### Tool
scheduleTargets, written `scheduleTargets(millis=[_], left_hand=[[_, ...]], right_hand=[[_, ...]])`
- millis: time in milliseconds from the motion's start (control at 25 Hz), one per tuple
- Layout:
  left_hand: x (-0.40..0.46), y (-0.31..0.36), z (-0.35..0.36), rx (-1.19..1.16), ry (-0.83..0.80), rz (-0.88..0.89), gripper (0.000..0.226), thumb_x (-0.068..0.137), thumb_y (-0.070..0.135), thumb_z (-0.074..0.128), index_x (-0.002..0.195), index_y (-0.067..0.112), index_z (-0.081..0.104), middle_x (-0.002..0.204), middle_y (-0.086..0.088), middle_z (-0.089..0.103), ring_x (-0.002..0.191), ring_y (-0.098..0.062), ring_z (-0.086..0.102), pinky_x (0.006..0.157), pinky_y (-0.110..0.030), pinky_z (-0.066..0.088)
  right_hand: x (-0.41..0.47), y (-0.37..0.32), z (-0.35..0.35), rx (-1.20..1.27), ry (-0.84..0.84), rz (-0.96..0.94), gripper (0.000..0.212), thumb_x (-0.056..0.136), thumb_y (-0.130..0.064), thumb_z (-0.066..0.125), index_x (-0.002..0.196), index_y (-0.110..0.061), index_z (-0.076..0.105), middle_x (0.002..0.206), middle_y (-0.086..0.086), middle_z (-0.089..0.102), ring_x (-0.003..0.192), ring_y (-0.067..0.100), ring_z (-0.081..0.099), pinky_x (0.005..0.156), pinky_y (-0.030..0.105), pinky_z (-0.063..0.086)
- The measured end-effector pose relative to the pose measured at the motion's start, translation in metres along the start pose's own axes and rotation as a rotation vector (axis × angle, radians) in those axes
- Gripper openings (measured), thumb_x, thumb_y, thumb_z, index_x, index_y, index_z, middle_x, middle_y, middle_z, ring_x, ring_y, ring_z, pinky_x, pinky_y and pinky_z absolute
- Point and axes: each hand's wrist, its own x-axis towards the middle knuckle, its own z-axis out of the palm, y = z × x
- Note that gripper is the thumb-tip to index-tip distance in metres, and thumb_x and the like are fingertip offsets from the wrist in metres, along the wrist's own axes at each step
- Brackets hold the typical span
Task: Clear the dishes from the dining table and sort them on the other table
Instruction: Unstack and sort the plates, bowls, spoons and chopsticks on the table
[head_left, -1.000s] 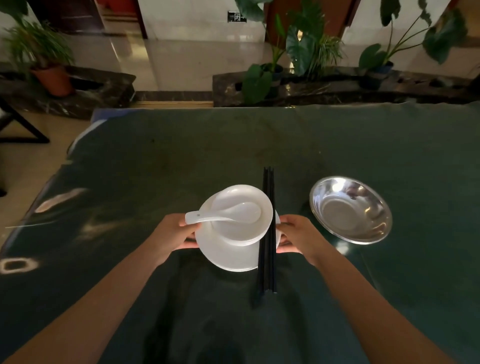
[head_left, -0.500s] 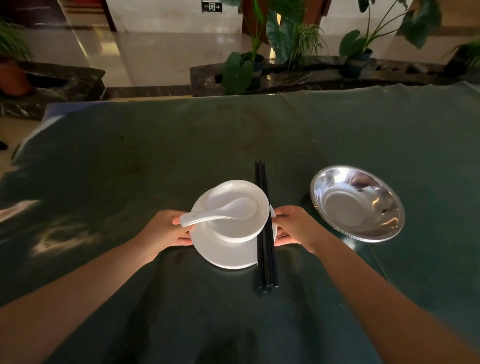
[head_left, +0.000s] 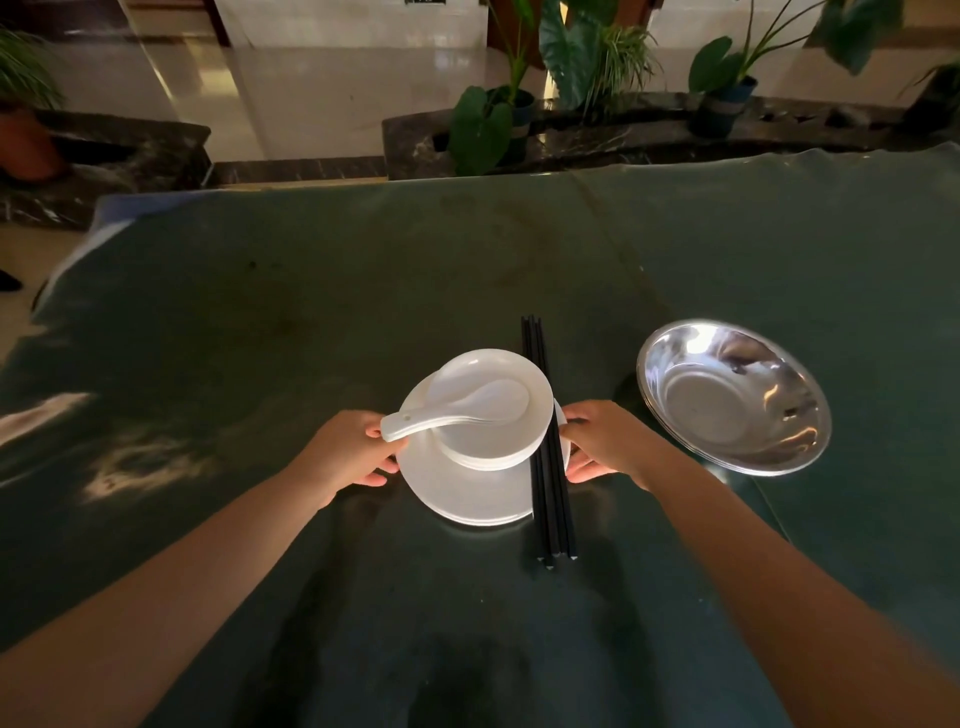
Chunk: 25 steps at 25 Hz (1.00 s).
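Head view: the white plate (head_left: 470, 491) is gripped at its left rim by the left hand (head_left: 349, 453) and at its right rim by the right hand (head_left: 602, 441), fingers closed on the edge; a white bowl (head_left: 493, 415) is stacked on the plate, with a white spoon (head_left: 457, 410) laid across it; black chopsticks (head_left: 548, 447) are laid over the plate's right side; a steel bowl (head_left: 732, 397) is seen apart to the right on the dark green table (head_left: 311, 312).
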Motion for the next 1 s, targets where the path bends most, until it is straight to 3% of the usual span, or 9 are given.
scheduleTargets(millis=[80, 120, 200, 240, 320, 440, 640, 880, 1000], left_hand=[[0.001, 0.003, -0.004, 0.024, 0.074, 0.037, 0.033, 0.092, 0.021, 0.051, 0.124, 0.016, 0.053, 0.086, 0.002, 0.062, 0.073, -0.011, 0.063, 0.049, -0.02, 0.047], [-0.001, 0.006, -0.009, -0.082, 0.107, -0.012, 0.032, 0.094, 0.023, 0.047, 0.125, 0.015, 0.053, 0.086, 0.0, 0.063, 0.072, -0.013, 0.065, 0.05, -0.022, 0.048], [-0.008, 0.014, -0.022, -0.341, 0.088, -0.131, 0.035, 0.096, 0.036, 0.039, 0.111, 0.012, 0.059, 0.082, -0.005, 0.068, 0.066, -0.018, 0.07, 0.05, -0.026, 0.05], [-0.011, 0.017, -0.027, -0.386, 0.021, -0.152, 0.041, 0.096, 0.043, 0.036, 0.102, 0.012, 0.063, 0.081, -0.006, 0.071, 0.065, -0.02, 0.072, 0.049, -0.025, 0.052], [-0.018, 0.024, -0.03, -0.346, -0.11, -0.123, 0.04, 0.091, 0.046, 0.044, 0.095, 0.013, 0.066, 0.079, -0.006, 0.075, 0.068, -0.019, 0.073, 0.048, -0.023, 0.053], [-0.028, 0.031, -0.023, -0.212, -0.187, -0.011, 0.021, 0.086, 0.029, 0.058, 0.094, 0.012, 0.068, 0.076, 0.0, 0.076, 0.065, -0.012, 0.072, 0.049, -0.017, 0.052], [-0.032, 0.038, -0.02, -0.214, -0.106, 0.046, 0.014, 0.082, 0.013, 0.06, 0.079, 0.009, 0.074, 0.055, 0.003, 0.07, 0.048, -0.001, 0.062, 0.047, -0.011, 0.048], [-0.039, 0.032, -0.038, -0.26, -0.038, 0.056, 0.016, 0.083, 0.009, 0.061, 0.076, 0.011, 0.075, 0.069, -0.005, 0.074, 0.055, -0.006, 0.065, 0.052, -0.012, 0.051], [-0.042, 0.026, -0.053, -0.29, -0.046, 0.04, 0.017, 0.085, 0.011, 0.058, 0.08, 0.012, 0.075, 0.074, -0.004, 0.076, 0.055, -0.004, 0.065, 0.055, -0.013, 0.052]], right_hand=[[-0.002, -0.003, -0.003, -0.136, 0.055, 0.003, 0.022, 0.09, -0.016, 0.044, 0.106, -0.02, 0.058, 0.088, 0.003, 0.07, 0.067, 0.018, 0.072, 0.064, 0.029, 0.06], [-0.001, -0.006, -0.006, -0.165, 0.132, -0.011, 0.021, 0.09, -0.014, 0.043, 0.104, -0.017, 0.058, 0.088, 0.007, 0.07, 0.068, 0.02, 0.072, 0.067, 0.034, 0.06], [-0.001, -0.015, -0.012, -0.046, 0.333, -0.054, 0.022, 0.09, -0.012, 0.042, 0.099, -0.004, 0.061, 0.084, 0.016, 0.069, 0.066, 0.023, 0.07, 0.07, 0.044, 0.059], [-0.002, -0.022, -0.014, 0.056, 0.374, -0.07, 0.023, 0.089, -0.015, 0.044, 0.098, -0.003, 0.062, 0.082, 0.015, 0.069, 0.061, 0.021, 0.069, 0.065, 0.042, 0.06], [-0.009, -0.038, -0.012, 0.233, 0.282, -0.049, 0.019, 0.086, -0.024, 0.052, 0.095, -0.01, 0.064, 0.08, 0.008, 0.069, 0.055, 0.016, 0.069, 0.052, 0.031, 0.058], [-0.015, -0.048, -0.006, 0.122, 0.145, -0.042, 0.015, 0.084, -0.023, 0.057, 0.092, -0.015, 0.066, 0.076, 0.007, 0.069, 0.06, 0.017, 0.07, 0.062, 0.032, 0.06], [-0.018, -0.056, -0.002, -0.117, 0.14, -0.123, 0.021, 0.084, -0.007, 0.051, 0.098, -0.008, 0.066, 0.071, 0.003, 0.063, 0.064, 0.011, 0.063, 0.058, 0.023, 0.056], [-0.015, -0.065, 0.004, -0.126, 0.166, -0.092, 0.028, 0.085, -0.003, 0.049, 0.109, -0.009, 0.061, 0.078, 0.001, 0.062, 0.072, 0.013, 0.064, 0.068, 0.03, 0.058], [-0.014, -0.067, 0.005, -0.144, 0.179, -0.082, 0.026, 0.085, -0.006, 0.048, 0.11, -0.01, 0.057, 0.08, 0.001, 0.06, 0.072, 0.014, 0.062, 0.061, 0.027, 0.055]])
